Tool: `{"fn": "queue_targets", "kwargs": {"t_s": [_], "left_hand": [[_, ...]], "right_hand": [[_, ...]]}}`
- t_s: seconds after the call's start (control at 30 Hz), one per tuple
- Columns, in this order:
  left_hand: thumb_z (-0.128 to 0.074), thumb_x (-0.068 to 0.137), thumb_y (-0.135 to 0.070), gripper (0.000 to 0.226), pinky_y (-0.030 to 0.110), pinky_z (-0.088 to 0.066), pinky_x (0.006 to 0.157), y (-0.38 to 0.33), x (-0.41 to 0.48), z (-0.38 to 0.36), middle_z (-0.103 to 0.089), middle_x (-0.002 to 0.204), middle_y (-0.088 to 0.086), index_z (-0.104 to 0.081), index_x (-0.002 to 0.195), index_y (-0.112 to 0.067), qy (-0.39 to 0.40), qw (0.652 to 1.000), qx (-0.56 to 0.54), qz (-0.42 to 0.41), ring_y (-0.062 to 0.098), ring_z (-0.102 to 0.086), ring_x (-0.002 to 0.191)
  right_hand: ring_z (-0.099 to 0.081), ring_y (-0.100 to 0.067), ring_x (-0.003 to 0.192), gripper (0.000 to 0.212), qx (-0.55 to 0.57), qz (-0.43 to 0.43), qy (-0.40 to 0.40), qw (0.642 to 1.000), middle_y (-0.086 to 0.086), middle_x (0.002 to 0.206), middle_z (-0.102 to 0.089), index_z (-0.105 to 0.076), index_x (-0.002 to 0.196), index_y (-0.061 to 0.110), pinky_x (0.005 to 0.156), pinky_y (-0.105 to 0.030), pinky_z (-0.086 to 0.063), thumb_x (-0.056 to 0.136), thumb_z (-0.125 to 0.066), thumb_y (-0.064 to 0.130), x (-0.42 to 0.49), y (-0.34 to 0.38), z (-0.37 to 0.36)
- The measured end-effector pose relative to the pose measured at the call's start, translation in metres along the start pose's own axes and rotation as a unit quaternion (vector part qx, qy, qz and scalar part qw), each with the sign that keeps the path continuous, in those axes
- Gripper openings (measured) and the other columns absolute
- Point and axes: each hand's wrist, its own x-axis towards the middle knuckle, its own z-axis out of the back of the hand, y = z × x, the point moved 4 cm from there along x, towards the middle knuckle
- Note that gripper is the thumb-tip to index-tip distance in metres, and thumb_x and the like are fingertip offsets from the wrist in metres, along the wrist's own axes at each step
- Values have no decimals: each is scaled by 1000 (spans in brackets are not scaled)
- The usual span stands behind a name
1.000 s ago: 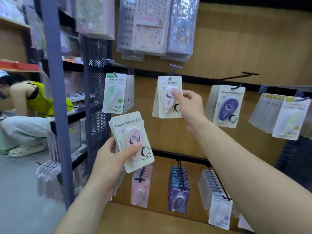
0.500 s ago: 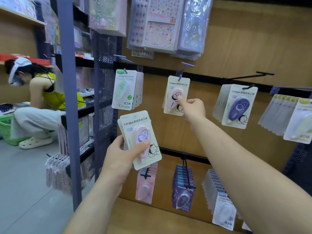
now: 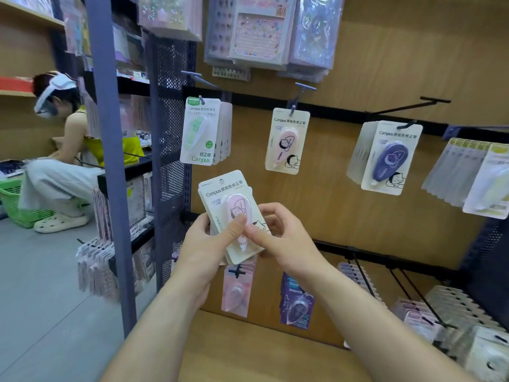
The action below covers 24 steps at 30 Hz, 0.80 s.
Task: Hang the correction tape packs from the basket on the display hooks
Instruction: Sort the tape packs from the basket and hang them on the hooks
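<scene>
I am holding a small stack of pink correction tape packs (image 3: 223, 194) in the middle of the frame, tilted with its top leaning left, in front of the wooden display panel (image 3: 344, 205) and not touching any hook. My left hand (image 3: 202, 250) is gripping the stack from the left, fingers curled behind it and thumb pressing on the pink blister at the front. My right hand (image 3: 287, 244) is clamping the lower right edge of the stack, thumb on the front card and fingers wrapping behind. Above the stack, one pink pack (image 3: 287, 142) is hanging alone on a blue display hook (image 3: 300, 96). To its left a row of green packs (image 3: 202, 131) is hanging by the perforated blue side panel (image 3: 172, 128); to its right purple packs (image 3: 389, 159) are hanging, with a bare black hook (image 3: 413, 105) above them. Below my hands, more pink packs (image 3: 237, 292) and purple packs (image 3: 296, 307) are hanging on the lower rail. Sticker sheets (image 3: 257, 31) are filling the top of the frame. At far left a person (image 3: 59, 150) is crouching beside a green basket (image 3: 15, 205).
</scene>
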Motion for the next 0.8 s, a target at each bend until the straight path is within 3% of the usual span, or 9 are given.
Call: {"fn": "queue_targets", "kwargs": {"t_s": [0.17, 0.33, 0.47, 0.8], "left_hand": [[-81, 67, -47, 66, 56, -59, 91, 4, 3, -2, -77, 111, 5, -65, 123, -18, -14, 1000, -10, -18, 31, -75, 101], [-73, 91, -27, 37, 58, -55, 96, 10, 11, 1, -77, 114, 2, -64, 126, -22, -16, 1000, 10, -23, 30, -73, 106], [-71, 94, -21, 32, 54, -56, 97, 13, 14, 3, -77, 111, -2, -64, 125, -21, -33, 999, 16, -32, 23, -74, 104], [-73, 92, -20, 29, 52, -58, 94, 8, 13, 5, -78, 108, -2, -66, 120, -22, -33, 998, 16, -46, 22, -75, 101]], "right_hand": [[-75, -22, 98, 29, 49, -16, -34, 998, -1, 109, -76, -61, 116, 18, 86, -44, -62, 93, -74, 27, -4, -5, 2], [-75, -20, 97, 28, 95, -41, -58, 993, 0, 106, -78, -57, 119, 16, 86, -40, -59, 96, -70, 25, -6, -14, 9], [-75, -14, 96, 27, 95, -34, -101, 990, 2, 106, -76, -59, 116, 16, 75, -26, -57, 93, -73, 22, -2, -15, 21], [-75, -11, 91, 30, 66, 29, -211, 975, 6, 109, -74, -50, 121, 19, 63, -23, -56, 97, -69, 23, 57, 44, 66]]}}
